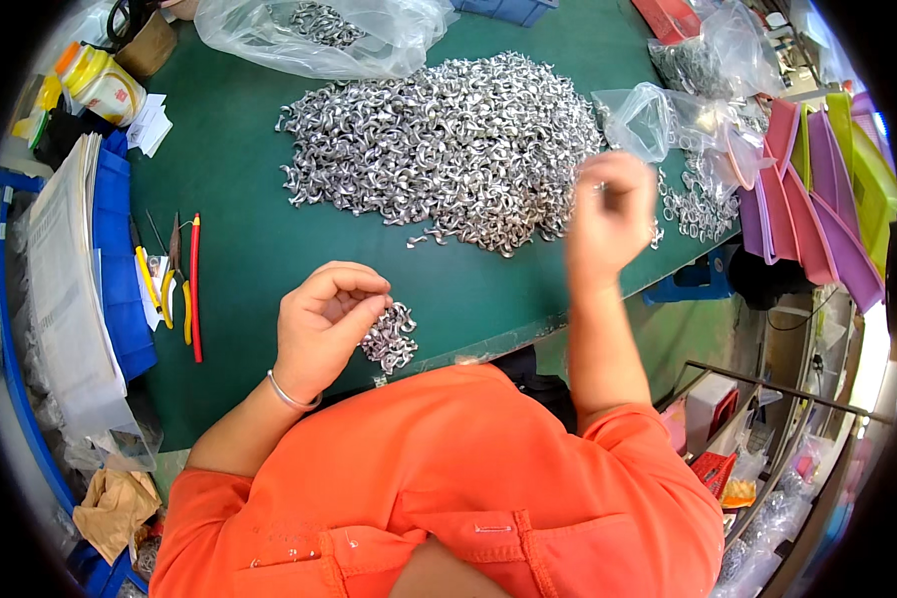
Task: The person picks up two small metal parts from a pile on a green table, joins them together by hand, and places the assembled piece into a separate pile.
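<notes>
The curved metal pieces are silver and small; most lie in a big heap (439, 149) on the worktop (224, 149), and a small pile (391, 339) of them sits on my side of the heap, apart from it. My left hand (331, 319) is at that small pile, thumb and forefinger together at the tips; I can't make out a piece between them. My right hand (613, 214) is at the right edge of the heap, blurred, its fingers curled, and I cannot tell whether they are clamped on anything.

I'd judge each piece light, stiff and hard to break, but its shiny, rounded surface could slip in my fingertips. The bends probably catch on one another, so a pinch may bring up two. I'd take one across the middle of its curve, choosing loose ones at the heap's near edge.
</notes>
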The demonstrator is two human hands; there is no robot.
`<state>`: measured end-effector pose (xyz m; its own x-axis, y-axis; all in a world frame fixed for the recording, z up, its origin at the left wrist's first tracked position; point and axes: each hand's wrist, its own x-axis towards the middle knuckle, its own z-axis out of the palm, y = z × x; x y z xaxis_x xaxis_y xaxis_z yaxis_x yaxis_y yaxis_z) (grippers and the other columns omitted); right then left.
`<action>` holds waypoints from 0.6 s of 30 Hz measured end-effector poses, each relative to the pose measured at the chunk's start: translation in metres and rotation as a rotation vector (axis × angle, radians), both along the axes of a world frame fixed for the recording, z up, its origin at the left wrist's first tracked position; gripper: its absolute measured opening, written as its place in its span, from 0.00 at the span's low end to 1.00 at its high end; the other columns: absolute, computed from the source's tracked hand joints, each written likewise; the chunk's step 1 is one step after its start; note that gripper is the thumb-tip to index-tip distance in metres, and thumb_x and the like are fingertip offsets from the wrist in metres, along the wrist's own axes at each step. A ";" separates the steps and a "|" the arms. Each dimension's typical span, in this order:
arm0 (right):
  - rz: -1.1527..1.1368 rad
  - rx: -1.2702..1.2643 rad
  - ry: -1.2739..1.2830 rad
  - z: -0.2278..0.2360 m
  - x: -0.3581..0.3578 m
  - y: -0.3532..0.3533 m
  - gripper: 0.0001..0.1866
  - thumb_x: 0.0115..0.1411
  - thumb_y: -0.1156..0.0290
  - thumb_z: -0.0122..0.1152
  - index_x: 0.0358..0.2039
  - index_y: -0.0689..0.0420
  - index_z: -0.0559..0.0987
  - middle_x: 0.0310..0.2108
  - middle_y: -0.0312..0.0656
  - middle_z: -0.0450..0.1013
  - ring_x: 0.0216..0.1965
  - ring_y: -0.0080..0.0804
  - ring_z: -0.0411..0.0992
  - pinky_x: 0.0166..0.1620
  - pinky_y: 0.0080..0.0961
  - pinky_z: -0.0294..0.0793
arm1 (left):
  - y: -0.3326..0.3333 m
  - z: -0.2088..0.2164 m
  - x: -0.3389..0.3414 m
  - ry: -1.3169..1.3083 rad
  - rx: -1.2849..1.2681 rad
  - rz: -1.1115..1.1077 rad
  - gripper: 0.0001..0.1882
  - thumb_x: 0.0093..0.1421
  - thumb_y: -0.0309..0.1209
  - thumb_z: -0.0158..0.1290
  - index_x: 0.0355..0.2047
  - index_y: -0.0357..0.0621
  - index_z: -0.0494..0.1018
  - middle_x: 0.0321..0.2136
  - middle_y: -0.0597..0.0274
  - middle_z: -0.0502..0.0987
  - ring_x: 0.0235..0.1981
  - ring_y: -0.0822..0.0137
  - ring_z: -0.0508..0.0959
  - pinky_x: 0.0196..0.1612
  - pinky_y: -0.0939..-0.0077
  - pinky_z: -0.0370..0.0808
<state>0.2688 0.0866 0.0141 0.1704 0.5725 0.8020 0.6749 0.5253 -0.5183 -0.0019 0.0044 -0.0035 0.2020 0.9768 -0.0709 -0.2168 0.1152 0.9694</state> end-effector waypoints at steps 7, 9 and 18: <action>-0.390 -0.119 -0.045 -0.002 0.108 0.042 0.04 0.52 0.80 0.61 0.29 0.60 0.78 0.36 0.42 0.75 0.39 0.31 0.73 0.43 0.25 0.72 | 0.002 -0.004 -0.003 -0.075 -0.019 0.029 0.06 0.58 0.14 0.50 0.35 0.32 0.73 0.36 0.58 0.74 0.34 0.72 0.77 0.39 0.80 0.75; -0.396 -0.145 -0.208 0.000 0.094 0.041 0.05 0.52 0.77 0.63 0.31 0.60 0.79 0.40 0.43 0.76 0.44 0.40 0.73 0.46 0.31 0.72 | 0.003 -0.003 -0.002 -0.078 -0.012 0.026 0.05 0.58 0.14 0.51 0.34 0.33 0.73 0.36 0.58 0.74 0.34 0.72 0.77 0.39 0.80 0.75; 0.456 -0.365 -0.568 -0.030 -0.073 -0.026 0.09 0.44 0.81 0.62 0.27 0.54 0.75 0.29 0.34 0.74 0.33 0.34 0.71 0.36 0.31 0.65 | 0.003 -0.005 -0.005 -0.070 -0.060 0.036 0.06 0.58 0.14 0.51 0.35 0.34 0.74 0.36 0.59 0.75 0.35 0.72 0.77 0.40 0.80 0.77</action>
<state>0.1953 0.0608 -0.0164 -0.5192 0.7295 0.4452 0.6473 0.6758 -0.3526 -0.0068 0.0071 -0.0082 0.1737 0.9778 -0.1168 -0.2885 0.1639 0.9434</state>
